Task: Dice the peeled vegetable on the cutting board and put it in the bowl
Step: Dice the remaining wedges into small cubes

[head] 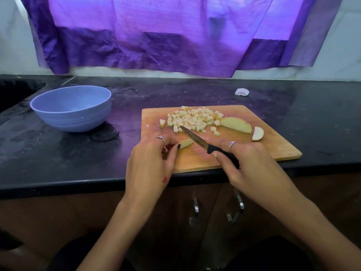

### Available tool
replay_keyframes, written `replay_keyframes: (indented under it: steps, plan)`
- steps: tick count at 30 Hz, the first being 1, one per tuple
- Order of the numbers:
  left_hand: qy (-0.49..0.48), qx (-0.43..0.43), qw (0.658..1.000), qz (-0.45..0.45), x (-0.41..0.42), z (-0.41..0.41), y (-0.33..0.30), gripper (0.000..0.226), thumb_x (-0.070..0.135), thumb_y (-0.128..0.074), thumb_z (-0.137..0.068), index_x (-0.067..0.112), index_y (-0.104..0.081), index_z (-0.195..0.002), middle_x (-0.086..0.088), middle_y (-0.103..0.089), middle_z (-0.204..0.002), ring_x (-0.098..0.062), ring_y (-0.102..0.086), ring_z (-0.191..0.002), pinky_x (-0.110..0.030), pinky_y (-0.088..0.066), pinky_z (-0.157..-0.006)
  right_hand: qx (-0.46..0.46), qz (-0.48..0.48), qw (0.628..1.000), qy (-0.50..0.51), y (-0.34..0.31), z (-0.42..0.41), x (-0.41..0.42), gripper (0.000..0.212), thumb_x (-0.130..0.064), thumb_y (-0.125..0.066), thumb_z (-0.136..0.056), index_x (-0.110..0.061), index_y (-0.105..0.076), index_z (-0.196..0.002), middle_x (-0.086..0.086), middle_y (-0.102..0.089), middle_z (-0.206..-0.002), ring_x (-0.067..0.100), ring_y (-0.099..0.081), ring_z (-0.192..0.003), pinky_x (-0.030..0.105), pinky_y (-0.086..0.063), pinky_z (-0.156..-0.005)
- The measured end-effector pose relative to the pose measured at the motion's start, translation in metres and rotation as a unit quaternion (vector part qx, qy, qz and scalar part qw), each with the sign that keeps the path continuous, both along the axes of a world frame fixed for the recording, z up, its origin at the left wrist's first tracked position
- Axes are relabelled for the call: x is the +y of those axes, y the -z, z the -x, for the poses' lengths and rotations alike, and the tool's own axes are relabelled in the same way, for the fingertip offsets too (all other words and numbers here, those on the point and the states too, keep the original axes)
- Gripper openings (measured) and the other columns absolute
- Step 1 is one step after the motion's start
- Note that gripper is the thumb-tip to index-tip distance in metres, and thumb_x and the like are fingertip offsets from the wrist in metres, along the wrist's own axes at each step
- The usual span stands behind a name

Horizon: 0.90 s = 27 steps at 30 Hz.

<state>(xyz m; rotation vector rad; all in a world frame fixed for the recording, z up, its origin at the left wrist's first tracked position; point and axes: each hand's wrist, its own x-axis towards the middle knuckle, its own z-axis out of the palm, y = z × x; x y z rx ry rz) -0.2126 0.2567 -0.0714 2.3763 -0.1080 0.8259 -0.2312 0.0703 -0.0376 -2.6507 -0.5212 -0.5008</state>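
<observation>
My left hand (154, 155) pinches a small wedge (185, 143) on the near part of the cutting board (273, 145). The wedge's long side points to 2 o'clock. My right hand (244, 163) grips the knife (197, 138), just at 3 o'clock of it.

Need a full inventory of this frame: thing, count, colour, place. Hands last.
Rectangular wooden cutting board: one, tan, on counter at front edge.
Pile of diced vegetable cubes: many, pale yellow, far part of board.
Uncut vegetable slices: two, pale; large right of pile, small further right.
Vegetable wedge: one, pale, near part of board.
Black-handled kitchen knife: one, steel blade over board.
Round plastic bowl: one, light blue, counter left of board.
White scrap: one, counter behind board.
Dark stone counter: one, black.
Purple curtain: one, on wall behind.
Left hand: holds wedge.
Right hand: grips knife handle.
</observation>
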Motion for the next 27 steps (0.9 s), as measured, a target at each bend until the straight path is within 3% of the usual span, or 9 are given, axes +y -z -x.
replay_keyframes:
  steps: [8,11,15,17,21,23,24,25,27]
  plan:
    - [-0.011,0.002,1.000,0.014,-0.004,0.001,0.000,0.009,0.031,-0.066,-0.086,0.023,-0.069,-0.084,0.011,-0.059,-0.077,-0.009,-0.053,-0.073,-0.021,-0.034,-0.057,0.048,0.027,0.998,-0.027,-0.004,0.001,-0.001,0.038,-0.038,-0.043,-0.097,-0.042,-0.044,-0.135,-0.012,-0.047,-0.065,0.007,-0.046,-0.055,0.019,-0.030,-0.047]
    - [-0.014,0.009,1.000,0.021,-0.004,0.001,0.000,0.009,0.033,-0.065,-0.086,0.025,-0.068,-0.083,0.012,-0.059,-0.077,-0.009,-0.055,-0.075,-0.025,-0.040,-0.060,0.053,0.060,0.996,-0.025,-0.011,-0.003,-0.003,0.037,-0.040,-0.044,-0.097,-0.042,-0.044,-0.134,-0.015,-0.046,-0.070,0.006,-0.048,-0.059,0.020,-0.033,-0.051]
    - [-0.013,0.010,1.000,0.023,-0.005,0.001,0.000,0.008,0.034,-0.065,-0.086,0.027,-0.066,-0.082,0.013,-0.060,-0.077,-0.011,-0.058,-0.077,-0.033,-0.052,-0.065,0.066,0.095,0.993,-0.009,-0.016,-0.001,-0.004,0.025,-0.043,-0.042,-0.097,-0.037,-0.048,-0.121,-0.015,-0.037,-0.073,0.003,-0.038,-0.060,0.019,-0.023,-0.049]
    - [-0.014,0.006,1.000,0.025,-0.006,0.002,0.001,0.008,0.034,-0.065,-0.086,0.027,-0.066,-0.081,0.014,-0.060,-0.076,-0.010,-0.058,-0.077,-0.032,-0.051,-0.064,0.055,0.094,0.994,-0.002,-0.016,0.000,-0.005,0.022,-0.044,-0.041,-0.097,-0.035,-0.048,-0.116,-0.014,-0.038,-0.074,0.004,-0.038,-0.060,0.019,-0.023,-0.049]
    - [-0.015,0.006,0.999,0.033,-0.006,0.003,0.002,0.009,0.036,-0.065,-0.086,0.029,-0.064,-0.081,0.014,-0.060,-0.077,-0.012,-0.059,-0.079,-0.032,-0.051,-0.066,-0.022,0.090,0.996,0.013,-0.005,0.005,-0.009,0.037,-0.043,-0.039,-0.097,-0.045,-0.042,-0.133,-0.011,-0.056,-0.081,0.007,-0.046,-0.066,0.023,-0.033,-0.055]
    - [-0.014,0.007,0.999,0.033,-0.006,0.003,0.002,0.009,0.037,-0.065,-0.086,0.030,-0.063,-0.082,0.013,-0.060,-0.079,-0.011,-0.058,-0.079,-0.031,-0.050,-0.066,-0.017,0.023,1.000,0.001,0.004,0.010,-0.006,0.015,-0.041,-0.048,-0.094,-0.045,-0.058,-0.104,-0.013,-0.053,-0.065,0.007,-0.049,-0.056,0.019,-0.031,-0.051]
    - [-0.016,0.011,0.999,0.032,-0.006,0.004,0.002,0.009,0.038,-0.064,-0.086,0.030,-0.063,-0.082,0.013,-0.060,-0.081,-0.011,-0.058,-0.079,-0.030,-0.048,-0.065,-0.019,-0.005,1.000,-0.007,0.009,0.011,-0.004,0.012,-0.039,-0.052,-0.093,-0.044,-0.054,-0.082,-0.013,-0.049,-0.058,0.007,-0.048,-0.052,0.018,-0.030,-0.048]
    - [-0.019,0.014,0.999,0.030,-0.005,0.004,0.002,0.010,0.038,-0.064,-0.086,0.030,-0.062,-0.082,0.013,-0.060,-0.082,-0.011,-0.057,-0.080,-0.029,-0.046,-0.064,-0.029,-0.019,0.999,-0.006,0.014,0.011,-0.002,0.024,-0.038,-0.054,-0.092,-0.042,-0.045,-0.069,-0.013,-0.046,-0.054,0.007,-0.048,-0.050,0.018,-0.029,-0.046]
    - [-0.024,0.023,0.999,0.025,-0.005,0.004,0.002,0.012,0.040,-0.062,-0.087,0.029,-0.059,-0.081,0.013,-0.059,-0.085,-0.011,-0.056,-0.080,-0.027,-0.041,-0.063,-0.031,-0.029,0.999,0.000,0.022,0.011,0.000,0.026,-0.038,-0.054,-0.091,-0.036,-0.044,-0.067,-0.012,-0.046,-0.054,0.008,-0.046,-0.048,0.018,-0.029,-0.046]
